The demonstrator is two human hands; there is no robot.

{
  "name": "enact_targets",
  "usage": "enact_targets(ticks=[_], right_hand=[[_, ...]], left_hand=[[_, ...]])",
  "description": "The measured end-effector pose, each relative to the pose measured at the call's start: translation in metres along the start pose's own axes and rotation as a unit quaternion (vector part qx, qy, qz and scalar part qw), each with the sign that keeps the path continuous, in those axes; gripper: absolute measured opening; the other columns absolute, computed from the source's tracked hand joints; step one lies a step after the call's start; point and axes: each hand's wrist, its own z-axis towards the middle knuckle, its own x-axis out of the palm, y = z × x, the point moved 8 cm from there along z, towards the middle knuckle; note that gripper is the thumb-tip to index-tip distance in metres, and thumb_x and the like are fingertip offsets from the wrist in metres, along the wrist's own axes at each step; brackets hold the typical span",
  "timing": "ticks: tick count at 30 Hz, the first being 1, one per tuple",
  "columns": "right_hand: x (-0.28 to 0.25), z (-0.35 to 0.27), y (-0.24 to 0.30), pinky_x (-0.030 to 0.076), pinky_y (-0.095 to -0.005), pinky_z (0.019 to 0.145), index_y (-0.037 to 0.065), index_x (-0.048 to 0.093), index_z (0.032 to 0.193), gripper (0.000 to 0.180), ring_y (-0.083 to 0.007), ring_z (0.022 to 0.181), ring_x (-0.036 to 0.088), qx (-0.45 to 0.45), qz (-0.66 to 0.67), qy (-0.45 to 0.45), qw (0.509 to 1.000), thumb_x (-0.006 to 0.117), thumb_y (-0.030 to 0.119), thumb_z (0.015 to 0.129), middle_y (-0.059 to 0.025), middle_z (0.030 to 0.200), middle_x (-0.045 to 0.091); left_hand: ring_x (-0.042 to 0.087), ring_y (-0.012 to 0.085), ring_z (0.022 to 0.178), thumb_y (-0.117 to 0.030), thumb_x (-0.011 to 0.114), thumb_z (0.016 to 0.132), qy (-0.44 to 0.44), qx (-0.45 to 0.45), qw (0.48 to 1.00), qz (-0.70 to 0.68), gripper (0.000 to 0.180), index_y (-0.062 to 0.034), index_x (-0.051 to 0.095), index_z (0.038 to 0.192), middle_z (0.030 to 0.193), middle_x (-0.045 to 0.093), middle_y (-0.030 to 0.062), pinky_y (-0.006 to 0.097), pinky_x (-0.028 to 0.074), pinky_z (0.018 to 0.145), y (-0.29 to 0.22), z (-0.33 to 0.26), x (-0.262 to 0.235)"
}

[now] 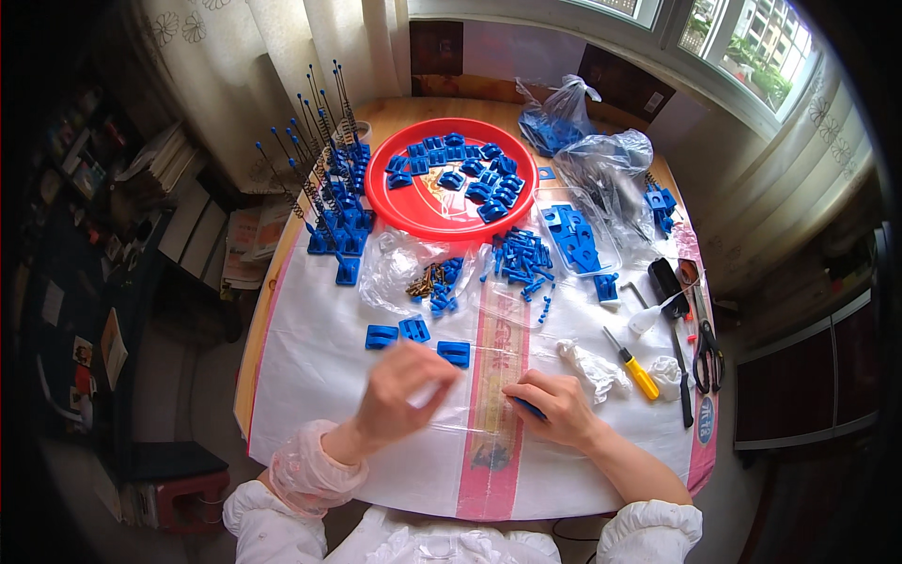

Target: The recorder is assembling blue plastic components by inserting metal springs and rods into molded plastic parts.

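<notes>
My right hand (556, 410) is closed round a blue plastic part (528, 407), which shows only as a sliver under the fingers. To its left, my left hand (399, 393) is raised over the cloth and slightly blurred. Its thumb and forefinger come together in a pinch; whatever is between the tips is too small to make out. Just beyond the left hand lie three blue plastic pieces: one with a curved top (381, 337), a tilted one (413, 329) and a squarish one (454, 354).
A red round tray (383, 209) holds several blue parts. Blue bases with springs (343, 226) stand at left. Small blue pins (521, 256) and brass-coloured screws (430, 281) lie mid-table. At right are a yellow-handled screwdriver (641, 376), scissors (707, 357), crumpled tissue (594, 368) and plastic bags (611, 169).
</notes>
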Motion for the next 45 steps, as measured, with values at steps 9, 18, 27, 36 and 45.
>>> enact_targets(ticks=[9,18,27,36,45], right_hand=[[0.001,-0.002,-0.003,0.05,-0.0345,0.058,0.005,0.064,0.099,0.024,-0.0246,0.066,0.063,-0.001,0.006,-0.004,1.0,0.073,0.005,0.076,-0.0067,0.083,0.061],[0.001,-0.002,-0.002,0.051,-0.0345,0.058,0.005,0.064,0.099,0.024,-0.0248,0.066,0.064,0.003,0.001,-0.001,1.0,0.072,0.006,0.077,-0.0069,0.083,0.061],[0.0,-0.002,-0.003,0.051,-0.0348,0.058,0.006,0.064,0.098,0.024,-0.025,0.066,0.063,0.005,0.005,0.0,1.0,0.072,0.005,0.076,-0.0067,0.082,0.061],[-0.001,-0.003,-0.004,0.05,-0.0347,0.057,0.006,0.063,0.098,0.023,-0.0249,0.065,0.063,0.002,0.009,-0.002,1.0,0.072,0.005,0.077,-0.0065,0.082,0.06],[-0.001,-0.004,-0.002,0.05,-0.0345,0.057,0.006,0.063,0.097,0.021,-0.0248,0.064,0.062,0.002,0.008,-0.003,1.0,0.071,0.006,0.078,-0.0064,0.082,0.06]], left_hand=[[0.061,0.0268,0.1,-0.005,0.074,0.079,-0.004,-0.17,0.985,0.033,0.016,-0.0041,0.068,0.094,0.099,0.065,0.01,0.035,0.047,0.089,0.059,0.003,-0.018],[0.052,0.0233,0.121,-0.026,0.075,0.081,0.19,-0.023,0.964,0.187,0.035,-0.0205,0.068,0.115,0.114,0.063,0.0006,0.063,0.024,0.112,0.038,-0.007,0.035],[0.059,0.0251,0.11,-0.017,0.076,0.08,0.148,-0.051,0.978,0.14,0.026,-0.0133,0.07,0.105,0.109,0.066,0.005,0.056,0.036,0.109,0.041,-0.003,0.017],[0.064,0.0271,0.101,-0.003,0.074,0.079,0.106,-0.135,0.982,0.08,0.018,-0.0061,0.072,0.096,0.103,0.068,0.0105,0.037,0.051,0.088,-0.008,0.026,-0.037],[0.069,0.0342,0.087,-0.007,0.061,0.09,0.026,-0.188,0.956,0.222,0.017,0.0034,0.069,0.1,0.091,0.07,0.021,0.038,0.054,0.081,0.115,0.118,-0.044]])
